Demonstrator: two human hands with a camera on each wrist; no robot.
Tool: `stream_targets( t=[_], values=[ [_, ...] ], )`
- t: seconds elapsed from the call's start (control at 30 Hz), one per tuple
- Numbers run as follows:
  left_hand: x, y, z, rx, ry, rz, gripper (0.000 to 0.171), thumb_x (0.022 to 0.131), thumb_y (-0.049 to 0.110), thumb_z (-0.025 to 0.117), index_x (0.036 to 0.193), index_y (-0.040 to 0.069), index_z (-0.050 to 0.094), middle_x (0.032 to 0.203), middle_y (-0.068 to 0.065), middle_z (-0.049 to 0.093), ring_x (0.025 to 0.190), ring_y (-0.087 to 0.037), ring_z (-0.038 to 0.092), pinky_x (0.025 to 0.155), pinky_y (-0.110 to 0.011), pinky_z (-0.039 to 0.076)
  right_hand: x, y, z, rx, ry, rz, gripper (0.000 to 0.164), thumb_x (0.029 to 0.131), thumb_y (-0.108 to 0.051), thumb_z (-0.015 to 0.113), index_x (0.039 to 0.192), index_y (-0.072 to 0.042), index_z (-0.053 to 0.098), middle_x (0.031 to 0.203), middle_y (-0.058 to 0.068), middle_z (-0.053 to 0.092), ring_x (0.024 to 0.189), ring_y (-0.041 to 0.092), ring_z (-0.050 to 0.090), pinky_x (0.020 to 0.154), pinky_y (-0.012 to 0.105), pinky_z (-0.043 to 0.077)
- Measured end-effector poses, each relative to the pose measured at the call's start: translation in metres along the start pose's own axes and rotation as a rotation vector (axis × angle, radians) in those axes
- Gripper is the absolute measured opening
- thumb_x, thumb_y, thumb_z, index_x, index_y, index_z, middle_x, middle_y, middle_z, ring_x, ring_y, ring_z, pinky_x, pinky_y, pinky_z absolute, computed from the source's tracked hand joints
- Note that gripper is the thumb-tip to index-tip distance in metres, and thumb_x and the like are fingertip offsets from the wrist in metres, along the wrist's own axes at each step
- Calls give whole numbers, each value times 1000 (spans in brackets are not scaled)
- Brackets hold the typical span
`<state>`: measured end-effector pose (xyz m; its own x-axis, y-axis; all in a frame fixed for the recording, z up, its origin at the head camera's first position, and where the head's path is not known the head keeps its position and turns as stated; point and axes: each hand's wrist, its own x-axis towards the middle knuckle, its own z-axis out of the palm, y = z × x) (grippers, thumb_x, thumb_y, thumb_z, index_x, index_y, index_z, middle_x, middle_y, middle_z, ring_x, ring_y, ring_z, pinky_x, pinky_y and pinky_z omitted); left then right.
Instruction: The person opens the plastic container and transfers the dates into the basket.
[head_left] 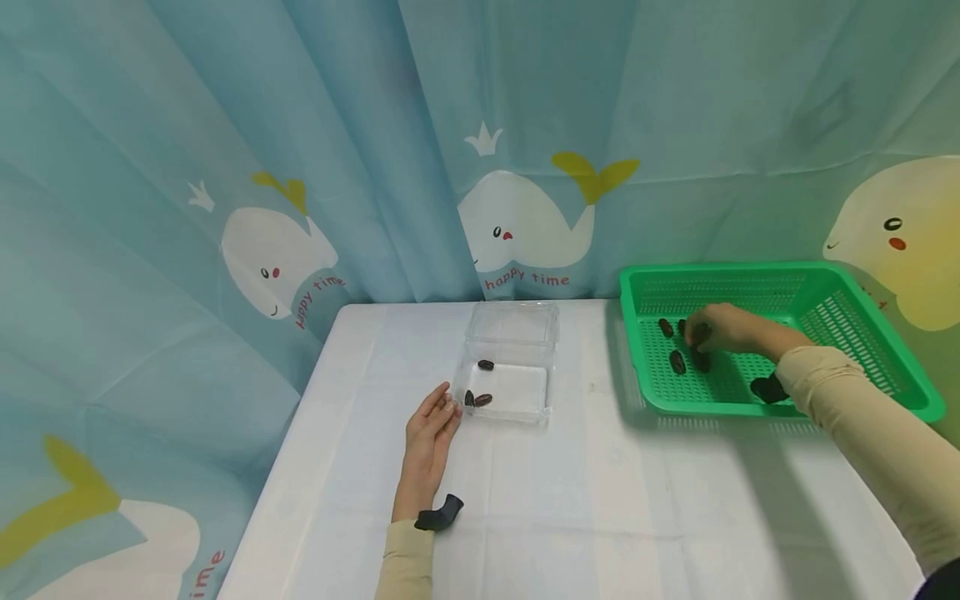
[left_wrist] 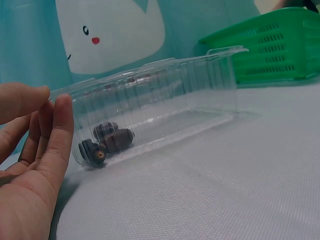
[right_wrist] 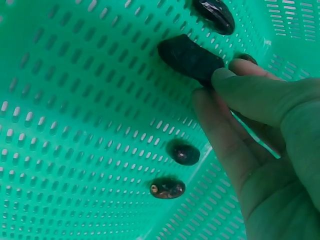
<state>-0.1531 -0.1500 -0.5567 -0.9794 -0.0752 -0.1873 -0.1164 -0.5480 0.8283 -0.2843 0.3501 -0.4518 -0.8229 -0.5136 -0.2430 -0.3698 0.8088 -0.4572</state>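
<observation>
While right hand [head_left: 716,327] pinches date [right_wrist: 187,57], clear box [head_left: 517,385] holds three

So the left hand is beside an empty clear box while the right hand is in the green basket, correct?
Not quite: the clear box isn't empty; the head view shows three dark oval pieces in it. The left hand is beside it, the right hand in the green basket.

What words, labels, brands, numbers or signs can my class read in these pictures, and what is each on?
"happy time": curtain, below the middle whale.
"happy time": curtain, slanting beside the left whale.
"ime": curtain, beside the lower-left whale; the rest is cut off by the frame.
Too hidden to read: red lettering by the right whale, behind the basket.
No readable lettering shows on the box or basket.
</observation>
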Motion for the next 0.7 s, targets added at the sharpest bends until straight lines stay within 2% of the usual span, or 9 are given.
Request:
stream_targets(
  t=[0.23, 0.47, 0.7],
  values=[
    [-1, -1, 0, 3, 6, -1, 54, 103, -7, 56, 155, -3, 42, 114, 2, 57, 108, -8, 61, 102, -20, 57, -6, -7, -11, 9, 52, -23, 12, 89, 8, 72, 97, 0, 74, 102, 13, 74, 98, 34, 71, 79, 44, 63],
    [-1, 0, -1, 18, 2, 4, 54, 103, -5, 57, 155, -3, 41, 115, 3, 56, 109, -8, 61, 102, -20, 57, -7, -20, -20, 46, 58, 17, 13, 94, 4, 70, 106, 1, 73, 112, 20, 74, 107, 41, 70, 77, 44, 64],
    [-2, 1, 2, 4, -5, 2, 53, 104, -6, 55, 155, -2, 42, 115, 3, 57, 109, -8, 61, 103, -20, 57, -8, -43, -32, 20, 126, -6, 13, 97, -4, 71, 110, -5, 74, 112, 16, 75, 100, 29, 71, 82, 48, 62]
  ],
)
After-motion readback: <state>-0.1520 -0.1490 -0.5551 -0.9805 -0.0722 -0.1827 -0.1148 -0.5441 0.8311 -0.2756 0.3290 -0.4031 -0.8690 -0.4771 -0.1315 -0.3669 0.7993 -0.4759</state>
